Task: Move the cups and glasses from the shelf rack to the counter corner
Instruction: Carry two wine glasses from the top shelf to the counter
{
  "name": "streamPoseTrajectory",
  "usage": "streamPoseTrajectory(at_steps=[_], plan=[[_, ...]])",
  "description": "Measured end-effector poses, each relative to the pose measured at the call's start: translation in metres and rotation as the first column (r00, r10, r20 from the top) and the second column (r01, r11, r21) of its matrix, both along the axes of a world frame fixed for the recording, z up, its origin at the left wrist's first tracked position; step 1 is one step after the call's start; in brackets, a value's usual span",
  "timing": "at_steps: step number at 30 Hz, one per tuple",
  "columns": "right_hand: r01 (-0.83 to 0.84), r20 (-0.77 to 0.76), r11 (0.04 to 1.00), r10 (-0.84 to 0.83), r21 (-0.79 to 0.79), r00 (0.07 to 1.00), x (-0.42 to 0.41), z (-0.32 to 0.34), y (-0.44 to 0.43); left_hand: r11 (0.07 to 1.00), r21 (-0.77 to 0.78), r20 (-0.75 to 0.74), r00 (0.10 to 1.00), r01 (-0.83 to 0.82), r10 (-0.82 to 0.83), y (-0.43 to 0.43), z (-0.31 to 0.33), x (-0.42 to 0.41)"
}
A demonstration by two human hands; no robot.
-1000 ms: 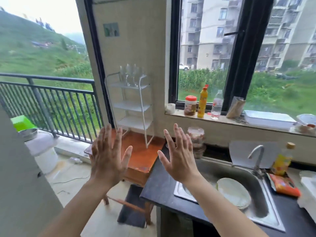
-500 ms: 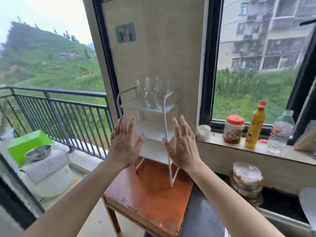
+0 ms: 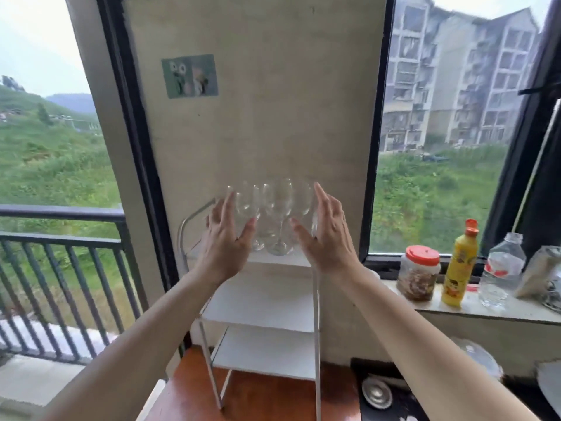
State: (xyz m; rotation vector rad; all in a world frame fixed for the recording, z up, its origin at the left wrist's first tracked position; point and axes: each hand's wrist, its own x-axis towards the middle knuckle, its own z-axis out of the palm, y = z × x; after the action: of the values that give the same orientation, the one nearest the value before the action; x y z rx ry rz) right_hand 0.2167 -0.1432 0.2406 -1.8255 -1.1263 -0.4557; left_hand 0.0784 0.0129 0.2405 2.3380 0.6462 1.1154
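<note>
Clear stemmed glasses (image 3: 277, 214) stand close together on the top shelf of a white three-tier rack (image 3: 264, 305) against the wall. My left hand (image 3: 226, 238) is raised at the left side of the glasses, fingers spread, holding nothing. My right hand (image 3: 326, 235) is raised at their right side, also spread and empty. Both palms face inward toward the glasses; I cannot tell whether they touch them. The two lower shelves of the rack show nothing on them.
The rack stands on a reddish wooden table (image 3: 252, 396). The dark counter (image 3: 391, 399) begins at the lower right. On the window sill (image 3: 485, 308) stand a red-lidded jar (image 3: 419, 273), a yellow bottle (image 3: 458, 265) and a clear bottle (image 3: 501, 271). A balcony railing (image 3: 60, 238) runs on the left.
The view has closed in on the rack. Both hands have risen from the middle shelf to the top shelf and now flank the glasses.
</note>
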Motion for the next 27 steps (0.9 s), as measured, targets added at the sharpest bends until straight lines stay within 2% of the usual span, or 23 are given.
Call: streamPoseTrajectory(at_steps=[3, 6, 8, 11, 17, 20, 23, 27], plan=[[0.051, -0.031, 0.998, -0.052, -0.023, 0.998, 0.006, 0.015, 0.033, 0.999, 0.045, -0.018, 0.999, 0.027, -0.026, 0.032, 0.011, 0.022], [0.101, 0.016, 0.992, -0.1, -0.072, 0.995, 0.01, 0.022, 0.055, 0.997, 0.051, -0.039, 0.998, 0.054, -0.052, 0.051, 0.012, 0.035], [0.138, 0.048, 0.987, -0.134, -0.079, 0.99, 0.009, 0.021, 0.064, 0.994, 0.05, 0.01, 0.995, 0.1, -0.101, 0.057, 0.004, 0.039], [0.17, 0.03, 0.985, -0.169, -0.016, 0.985, 0.004, 0.017, 0.071, 0.988, 0.028, 0.119, 0.98, 0.155, -0.157, 0.06, -0.004, 0.041], [0.204, 0.014, 0.972, -0.207, 0.117, 0.978, 0.0, 0.014, 0.071, 0.984, -0.072, 0.268, 0.953, 0.166, -0.141, 0.058, -0.006, 0.043], [0.169, -0.033, 0.971, -0.166, 0.17, 0.986, -0.001, 0.014, 0.07, 0.967, -0.134, 0.294, 0.941, 0.215, -0.168, 0.056, -0.006, 0.039], [0.122, -0.071, 0.967, -0.109, 0.223, 0.991, -0.004, 0.017, 0.067, 0.934, -0.228, 0.375, 0.91, 0.274, -0.176, 0.054, -0.001, 0.03], [0.059, -0.084, 0.933, -0.032, 0.356, 0.996, -0.017, 0.023, 0.062, 0.907, -0.267, 0.513, 0.845, 0.325, -0.152, 0.049, 0.011, 0.01]])
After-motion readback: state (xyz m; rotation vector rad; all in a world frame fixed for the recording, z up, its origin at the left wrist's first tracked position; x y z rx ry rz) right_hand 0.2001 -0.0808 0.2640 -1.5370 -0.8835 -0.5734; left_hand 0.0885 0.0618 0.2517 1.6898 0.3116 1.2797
